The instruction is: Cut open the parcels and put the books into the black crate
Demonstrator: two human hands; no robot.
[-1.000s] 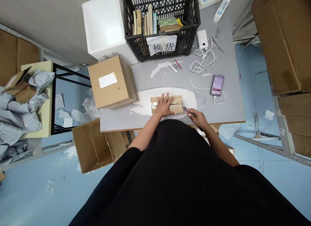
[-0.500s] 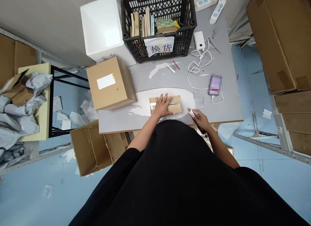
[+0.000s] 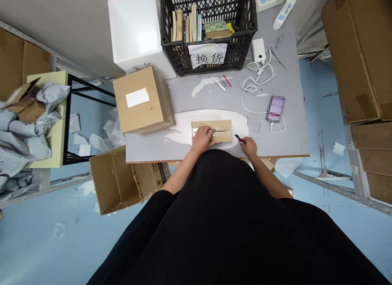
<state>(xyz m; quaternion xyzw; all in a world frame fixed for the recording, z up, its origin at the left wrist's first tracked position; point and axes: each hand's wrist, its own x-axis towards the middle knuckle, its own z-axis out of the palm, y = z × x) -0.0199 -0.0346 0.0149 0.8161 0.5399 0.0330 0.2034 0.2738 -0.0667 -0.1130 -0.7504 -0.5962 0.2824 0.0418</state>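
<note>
A small, flat cardboard box (image 3: 225,136) with clear tape along its middle lies on a white patch (image 3: 180,121) of the grey tabletop. My left hand (image 3: 203,140) rests on the box's left part, its fingers apart on the top. To the right of the box, my right hand (image 3: 249,147) is closed round a utility knife (image 3: 241,141). The knife's dark tip points up and left, a little apart from the box's right end.
A larger cardboard box (image 3: 139,113) stands at the table's left, by a white foam box (image 3: 134,27). Behind is a black crate (image 3: 210,68) of books. A cable (image 3: 245,103) runs to a phone (image 3: 275,108) at the right. An open carton (image 3: 105,185) sits below left.
My left hand has slid towards the left of the box and its fingers have drawn in. The right hand has turned the knife and closed more tightly round it. The view has shifted slightly.
</note>
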